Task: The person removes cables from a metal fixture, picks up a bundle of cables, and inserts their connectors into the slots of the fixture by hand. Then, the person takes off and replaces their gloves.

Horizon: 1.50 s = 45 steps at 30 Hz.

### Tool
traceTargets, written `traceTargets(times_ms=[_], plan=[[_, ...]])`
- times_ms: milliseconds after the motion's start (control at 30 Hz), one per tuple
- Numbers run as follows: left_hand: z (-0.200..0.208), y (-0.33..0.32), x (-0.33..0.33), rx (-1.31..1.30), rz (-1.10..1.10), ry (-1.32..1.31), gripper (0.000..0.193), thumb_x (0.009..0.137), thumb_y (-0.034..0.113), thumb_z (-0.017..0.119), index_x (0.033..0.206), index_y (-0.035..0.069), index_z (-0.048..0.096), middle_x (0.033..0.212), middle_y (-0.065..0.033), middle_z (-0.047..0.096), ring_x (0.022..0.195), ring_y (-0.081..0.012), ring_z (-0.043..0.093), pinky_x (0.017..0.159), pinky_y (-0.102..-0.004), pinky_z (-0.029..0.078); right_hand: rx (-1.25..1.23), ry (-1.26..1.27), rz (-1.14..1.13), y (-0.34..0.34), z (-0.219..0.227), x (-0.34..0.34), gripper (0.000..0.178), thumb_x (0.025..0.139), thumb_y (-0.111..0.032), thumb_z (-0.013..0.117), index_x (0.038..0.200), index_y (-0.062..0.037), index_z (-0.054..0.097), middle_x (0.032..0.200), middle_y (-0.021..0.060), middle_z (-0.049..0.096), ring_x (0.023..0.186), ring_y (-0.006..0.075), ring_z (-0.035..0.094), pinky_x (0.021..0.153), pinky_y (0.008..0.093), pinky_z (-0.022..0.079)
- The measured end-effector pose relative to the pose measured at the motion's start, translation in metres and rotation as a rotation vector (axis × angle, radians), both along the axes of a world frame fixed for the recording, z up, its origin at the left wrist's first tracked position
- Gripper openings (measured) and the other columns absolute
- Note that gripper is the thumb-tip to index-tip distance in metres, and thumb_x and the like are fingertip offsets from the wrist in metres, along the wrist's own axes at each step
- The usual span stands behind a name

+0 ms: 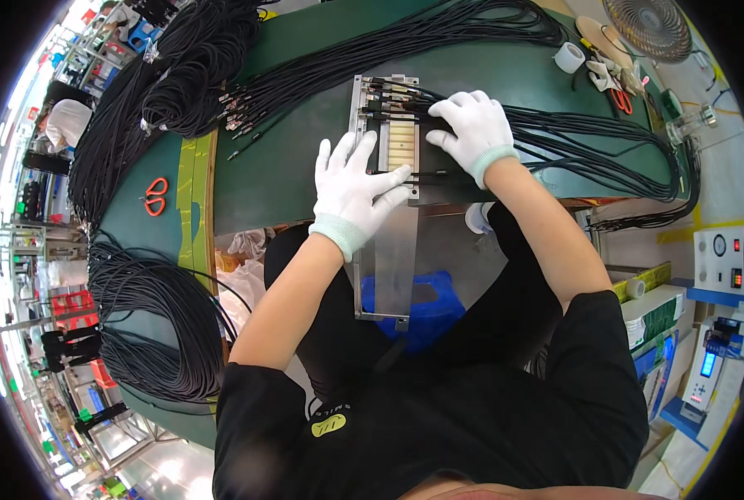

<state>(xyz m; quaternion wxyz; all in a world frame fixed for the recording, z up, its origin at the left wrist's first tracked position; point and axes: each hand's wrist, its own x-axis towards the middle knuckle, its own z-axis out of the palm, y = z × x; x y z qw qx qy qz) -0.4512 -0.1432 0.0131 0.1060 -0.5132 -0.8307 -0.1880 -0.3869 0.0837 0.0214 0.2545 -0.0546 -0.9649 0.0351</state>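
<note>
In the middle of the table lies a long metal fixture (415, 154) with a row of pale slots (401, 142). Several black cable ends (380, 107) lie across its far part. My left hand (343, 185), in a white glove, rests over the fixture's left edge with fingers spread. Its thumb reaches right, beside a black cable end (430, 173) lying across the near part. My gloved right hand (475, 133) is just right of the fixture, above the cables (547, 125). Its thumb and forefinger are apart; its palm side is hidden.
The fixture's near end overhangs the table edge above my lap. Bundled black cables (159, 321) lie at the left, with orange-handled scissors (156, 197) nearby. More cables (372, 52) stretch across the back. At the far right are a white tape roll (568, 57), tools and a fan (648, 29).
</note>
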Motion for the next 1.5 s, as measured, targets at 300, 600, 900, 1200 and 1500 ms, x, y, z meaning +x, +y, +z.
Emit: traceTargets(times_ms=[300,600,900,1200,1500], plan=[[-0.011,-0.01,-0.027,0.529,0.187,-0.262,0.014,0.079,0.019,0.073,0.086,0.006,0.072,0.109,-0.0145,0.066,0.106,-0.0334,0.057,0.093,-0.0421,0.044,-0.071,0.063,0.152,0.012,-0.001,-0.003,0.008,0.075,-0.017,0.07,0.078,-0.015,0.063,0.079,0.0008,0.061,0.085,0.026,0.058,0.074,0.0382,0.046],[-0.004,-0.005,-0.018,0.487,0.022,-0.157,0.011,0.076,0.013,0.073,0.075,0.005,0.065,0.107,-0.0133,0.066,0.102,-0.034,0.058,0.09,-0.0422,0.044,-0.319,-0.101,0.43,-0.007,0.006,0.011,0.023,0.073,-0.027,0.074,0.088,-0.0119,0.065,0.091,0.0049,0.063,0.093,0.0285,0.056,0.085,0.0387,0.043],[-0.007,-0.018,-0.022,0.606,0.124,-0.605,0.008,0.083,0.007,0.066,0.076,0.004,0.069,0.113,-0.0133,0.065,0.11,-0.0264,0.056,0.096,-0.0355,0.042,-0.334,-0.102,0.403,-0.019,0.013,0.008,0.016,0.074,-0.023,0.073,0.077,-0.0118,0.062,0.078,0.004,0.063,0.081,0.0281,0.057,0.076,0.0387,0.046],[-0.009,-0.019,-0.026,0.493,0.207,-0.305,0.012,0.082,0.016,0.07,0.075,0.006,0.067,0.104,-0.0102,0.069,0.104,-0.0271,0.059,0.095,-0.0385,0.041,-0.446,-0.199,0.404,-0.011,0.005,0.014,0.013,0.08,-0.022,0.067,0.088,-0.0122,0.068,0.078,0.005,0.067,0.079,0.0282,0.061,0.075,0.0397,0.048],[-0.016,-0.024,-0.033,0.499,0.288,-0.355,0.017,0.089,0.021,0.063,0.096,0.008,0.072,0.104,-0.0093,0.069,0.1,-0.0253,0.062,0.093,-0.036,0.044,-0.264,-0.198,0.341,-0.008,0.011,0.015,0.011,0.074,-0.017,0.07,0.075,-0.0112,0.061,0.073,0.0029,0.06,0.078,0.025,0.057,0.072,0.0363,0.044]])
